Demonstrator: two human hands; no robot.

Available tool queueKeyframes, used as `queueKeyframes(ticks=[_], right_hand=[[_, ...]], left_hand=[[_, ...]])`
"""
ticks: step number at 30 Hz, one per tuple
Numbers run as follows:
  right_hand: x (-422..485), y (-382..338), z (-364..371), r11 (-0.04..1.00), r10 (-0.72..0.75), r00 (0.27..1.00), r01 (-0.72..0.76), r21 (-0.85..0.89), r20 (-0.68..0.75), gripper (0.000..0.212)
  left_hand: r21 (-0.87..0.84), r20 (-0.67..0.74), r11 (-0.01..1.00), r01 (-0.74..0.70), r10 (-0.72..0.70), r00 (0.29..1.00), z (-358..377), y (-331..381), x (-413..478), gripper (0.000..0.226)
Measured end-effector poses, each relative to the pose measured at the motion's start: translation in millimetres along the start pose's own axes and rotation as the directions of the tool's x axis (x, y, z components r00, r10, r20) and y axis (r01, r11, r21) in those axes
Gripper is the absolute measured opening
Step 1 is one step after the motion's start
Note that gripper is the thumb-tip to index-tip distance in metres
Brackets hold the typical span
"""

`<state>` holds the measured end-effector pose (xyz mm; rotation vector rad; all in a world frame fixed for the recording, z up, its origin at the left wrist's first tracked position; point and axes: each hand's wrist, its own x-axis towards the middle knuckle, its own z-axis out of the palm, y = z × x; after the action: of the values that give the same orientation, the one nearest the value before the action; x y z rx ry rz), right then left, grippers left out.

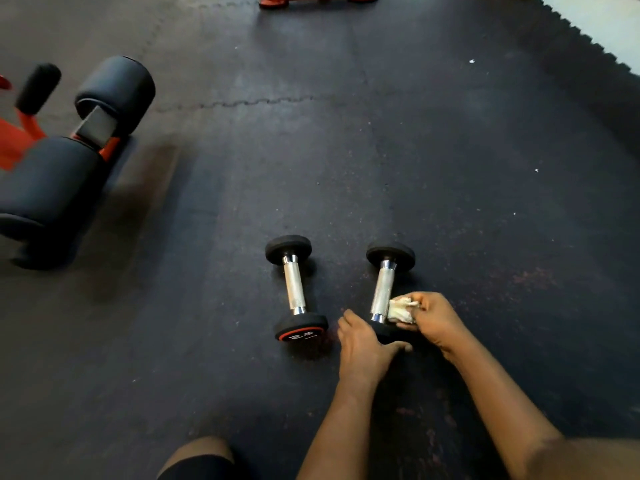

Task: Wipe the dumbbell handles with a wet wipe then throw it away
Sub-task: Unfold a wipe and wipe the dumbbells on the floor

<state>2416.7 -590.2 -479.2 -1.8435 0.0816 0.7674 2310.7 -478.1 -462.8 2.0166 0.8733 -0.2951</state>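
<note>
Open black rubber floor [450,150] spreads beyond the held dumbbell [384,284] to a toothed mat edge [588,43]. Its knurled steel handle [381,297] runs away from the person, parallel to a second dumbbell [296,287] just beside it. The left hand [363,348] grips its near round head; the right hand [433,320] pinches a crumpled wet wipe [401,309] against the handle.

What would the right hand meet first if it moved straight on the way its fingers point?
Probably the knurled silver handle of the right-side black dumbbell, just beyond the crumpled white wipe the right hand holds.
</note>
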Motion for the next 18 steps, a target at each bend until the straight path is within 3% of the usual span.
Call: queueKeyframes(ticks=[4,8,9,11,13,15,18], right_hand=[[-1.8,-24.5,-2.5,0.984,-0.165,0.980,0.155,-0.092,-0.115,0.041],[4.3,-55.5,30.7,0.933,-0.312,0.950,0.306,-0.190,-0.002,0.040],[7.3,-59.7,41.0,0.907,-0.348,0.936,0.351,-0.233,0.054,0.041],[13.9,-68.7,65.3,0.804,-0.428,0.886,0.464,-0.371,0.180,0.041],[19.7,-75.9,91.3,0.687,-0.473,0.822,0.569,-0.451,0.316,0.040],[25.0,-82.0,116.1,0.623,-0.484,0.752,0.655,-0.427,0.448,0.036],[31.1,-86.4,143.9,0.451,-0.373,0.602,0.782,-0.429,0.706,0.035]], left_hand=[[-0.018,-0.148,0.997,-0.075,0.072,0.986,-25.9,-9.9,-13.3,0.104],[-0.007,-0.417,0.991,-0.134,0.119,0.901,-65.7,-28.9,-21.8,0.053],[0.027,-0.495,0.993,-0.115,0.113,0.861,-72.9,-34.4,-21.8,0.051],[0.109,-0.582,0.994,0.011,0.055,0.811,-84.7,-45.0,-16.4,0.067],[0.084,-0.499,0.975,0.205,-0.137,0.856,-90.3,-51.1,-6.6,0.099],[-0.045,-0.312,0.945,0.324,-0.321,0.894,-92.4,-56.1,6.5,0.118],[-0.271,-0.138,0.884,0.382,-0.428,0.893,-89.1,-60.2,23.2,0.115]])
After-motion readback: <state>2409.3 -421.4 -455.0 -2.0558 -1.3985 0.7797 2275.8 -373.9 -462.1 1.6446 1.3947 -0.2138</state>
